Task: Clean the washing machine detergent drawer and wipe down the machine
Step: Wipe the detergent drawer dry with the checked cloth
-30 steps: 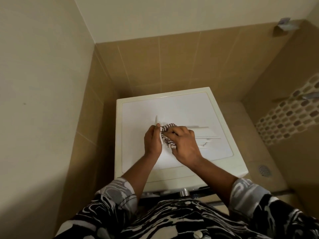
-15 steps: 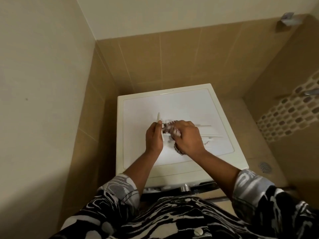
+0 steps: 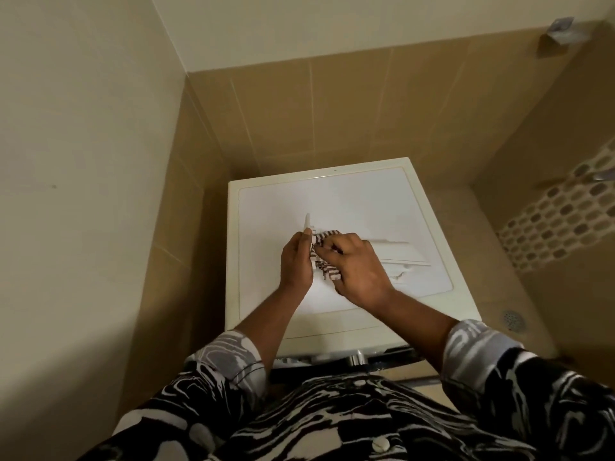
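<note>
Drawer [image 3: 397, 250] is out of its slot and lies on the washer [image 3: 266, 207] top, about mid-panel, long axis running toward the washer's right edge. Likely put there for a flat, firm surface at working height, with all faces open to a wipe. Its left end stands up as a thin white edge. Left hand [image 3: 297, 261] grips that end, over the middle of the washer top: fingers together and curled round the plastic, thumb tip up against the upright edge. Judged a brace, so the light drawer does not skid or tip under rubbing. Right hand [image 3: 358, 271] is just right of the left, nearly touching it, also over the washer's middle. Its fingers are bent and bunched onto a striped cloth [image 3: 327, 273], pressing the cloth against the drawer's left end. The cloth is wadded, with folds showing above and below the knuckles; a small pad suits the narrow compartments. Which compartment it works, cannot tell: the hands cover it. Both forearms reach in from the washer's front edge, wrists close together, elbows out, patterned sleeves pushed back. Step in hand, by my read: wiping the drawer; washer panels not yet wiped. Floor drain [image 3: 514, 320] sits off the washer's right front corner.
</note>
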